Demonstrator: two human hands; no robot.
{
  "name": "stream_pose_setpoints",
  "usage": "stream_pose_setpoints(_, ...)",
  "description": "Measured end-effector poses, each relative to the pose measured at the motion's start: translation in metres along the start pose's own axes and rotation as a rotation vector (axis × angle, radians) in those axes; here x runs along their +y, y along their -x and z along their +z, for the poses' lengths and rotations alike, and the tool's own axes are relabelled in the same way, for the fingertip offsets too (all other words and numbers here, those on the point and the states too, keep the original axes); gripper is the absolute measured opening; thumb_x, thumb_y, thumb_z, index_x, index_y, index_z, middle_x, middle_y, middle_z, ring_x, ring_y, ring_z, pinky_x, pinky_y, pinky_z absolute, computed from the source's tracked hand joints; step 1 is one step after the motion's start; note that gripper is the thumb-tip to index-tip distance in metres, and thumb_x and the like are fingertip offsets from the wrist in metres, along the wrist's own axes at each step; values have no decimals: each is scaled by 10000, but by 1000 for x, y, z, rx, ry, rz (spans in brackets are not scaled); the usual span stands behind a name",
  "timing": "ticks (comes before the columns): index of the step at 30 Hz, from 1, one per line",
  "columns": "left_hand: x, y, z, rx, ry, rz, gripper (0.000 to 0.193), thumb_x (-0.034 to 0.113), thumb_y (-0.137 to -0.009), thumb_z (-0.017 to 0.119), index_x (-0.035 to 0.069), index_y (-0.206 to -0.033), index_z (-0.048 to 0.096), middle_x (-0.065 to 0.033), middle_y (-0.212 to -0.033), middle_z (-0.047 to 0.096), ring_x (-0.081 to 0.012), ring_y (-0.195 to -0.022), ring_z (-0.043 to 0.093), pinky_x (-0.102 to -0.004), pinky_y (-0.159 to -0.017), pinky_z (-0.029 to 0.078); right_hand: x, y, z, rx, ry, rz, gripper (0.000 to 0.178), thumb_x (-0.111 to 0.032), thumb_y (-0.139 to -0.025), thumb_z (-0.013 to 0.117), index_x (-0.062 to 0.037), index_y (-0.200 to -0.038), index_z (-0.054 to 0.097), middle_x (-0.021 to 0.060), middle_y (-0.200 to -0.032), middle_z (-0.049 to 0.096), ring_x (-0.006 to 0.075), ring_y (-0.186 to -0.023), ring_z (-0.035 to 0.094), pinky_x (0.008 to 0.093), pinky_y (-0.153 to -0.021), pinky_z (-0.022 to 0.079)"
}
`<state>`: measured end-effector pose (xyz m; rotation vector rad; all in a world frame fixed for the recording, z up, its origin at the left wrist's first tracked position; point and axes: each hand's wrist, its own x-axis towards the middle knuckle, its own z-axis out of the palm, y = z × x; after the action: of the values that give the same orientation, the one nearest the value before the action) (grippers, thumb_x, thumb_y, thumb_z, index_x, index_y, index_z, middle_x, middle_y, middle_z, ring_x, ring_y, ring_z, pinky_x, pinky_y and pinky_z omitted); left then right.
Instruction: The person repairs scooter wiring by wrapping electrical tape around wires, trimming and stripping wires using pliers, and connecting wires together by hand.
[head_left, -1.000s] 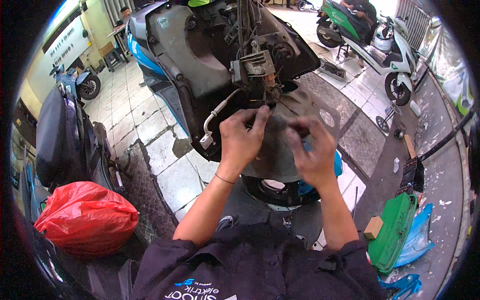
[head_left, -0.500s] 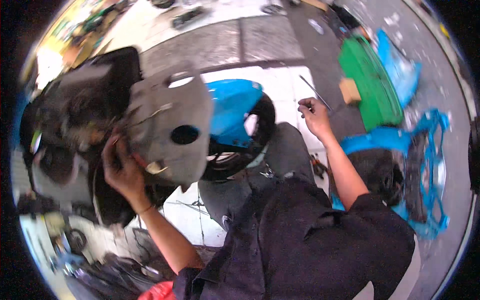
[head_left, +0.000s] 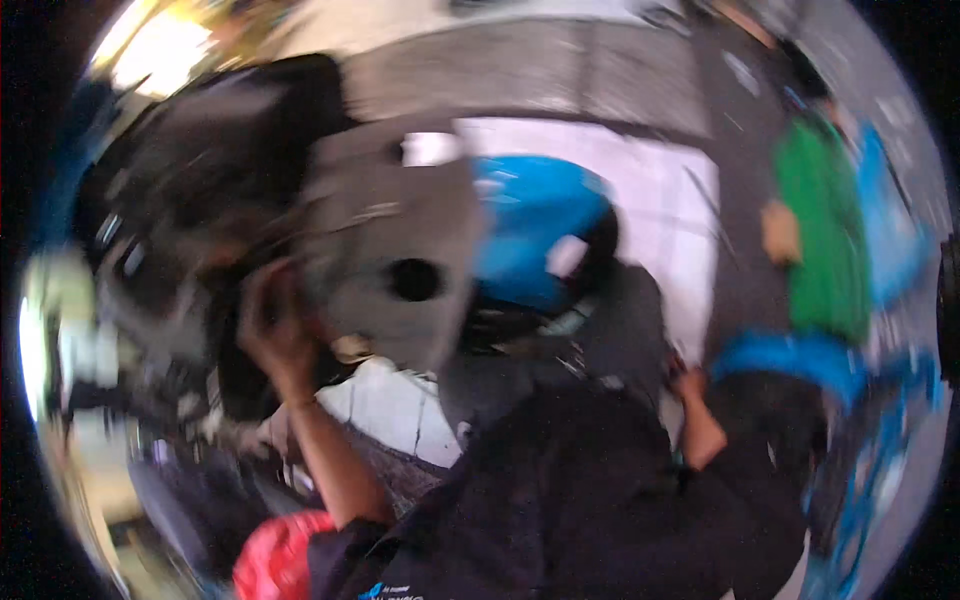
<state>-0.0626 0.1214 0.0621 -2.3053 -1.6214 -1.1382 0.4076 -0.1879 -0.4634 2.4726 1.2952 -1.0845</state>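
My left hand (head_left: 275, 325) is raised at the lower left edge of a grey panel (head_left: 345, 270) with round holes. Its fingers are curled inward against the dark vehicle body (head_left: 215, 160); blur hides what is between them. A small pale piece (head_left: 352, 348) shows beside that hand, below the panel. To the panel's right is a glossy blue mudguard (head_left: 535, 225) over a dark wheel (head_left: 608, 240). My right hand (head_left: 688, 385) is low beside my right thigh, its fingers blurred and partly hidden, so I cannot tell what it touches.
White floor tiles (head_left: 655, 190) extend beyond my knee. At right lie a green panel (head_left: 825, 230), a tan block (head_left: 780, 232), a light blue sheet (head_left: 890, 220) and blue body parts (head_left: 790, 360). A red object (head_left: 285, 555) is near my left elbow.
The view has swung left, shifting the scene rightward with blur. My right hand has drawn down and back from above the tiles to beside my thigh. My left hand stays by the grey panel.
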Motion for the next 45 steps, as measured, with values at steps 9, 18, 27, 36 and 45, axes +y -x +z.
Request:
stream_pose_setpoints(9, 18, -8, -9, 46, 390, -115, 116, 57, -947, 628, -17, -1022, 675, -37, -916, 663, -104, -877, 594, -244, -797, 472, 53, -60, 103, 177, -257, 160, 1098, -297, -660, 859, 86, -1480, 237, 265, -1333, 549, 383, -1211, 555, 460, -952, 496)
stream_pose_setpoints(18, 22, -3, -13, 183, 558, -231, 89, 49, -935, 631, 5, -974, 698, -75, -878, 677, -200, -786, 657, -293, -692, 520, 27, -36, -29, 340, -330, -94, 346, -332, -875, 686, 12, -861, 718, 189, -877, 731, 304, -795, 691, 449, -713, 514)
stream_pose_setpoints(27, -5, 9, -20, 90, 396, 150, 156, -21, -846, 669, 26, -989, 709, -159, -948, 688, -336, -853, 688, -370, -761, 551, -201, 158, -309, -17, -1465, -959, 731, -268, -776, 694, -10, -1427, 484, 176, -1321, 598, 303, -1213, 584, 438, -995, 458)
stream_pose_setpoints(36, 5, -2, -12, 180, 489, 79, 122, 29, -875, 678, 28, -988, 722, -140, -905, 694, -290, -818, 682, -359, -733, 529, -413, 278, -378, 707, -330, -1450, 711, -218, -617, 769, -33, -1279, 585, 173, -1321, 507, 362, -1228, 530, 468, -997, 440)
stream_pose_setpoints(45, -3, 1, -6, 208, 603, 62, 111, 36, -877, 676, 6, -978, 710, -146, -897, 692, -292, -817, 686, -353, -735, 527, -473, 289, -366, 853, -66, -1327, 568, -223, -611, 769, -94, -1153, 656, 177, -1237, 503, 376, -1096, 549, 500, -910, 445)
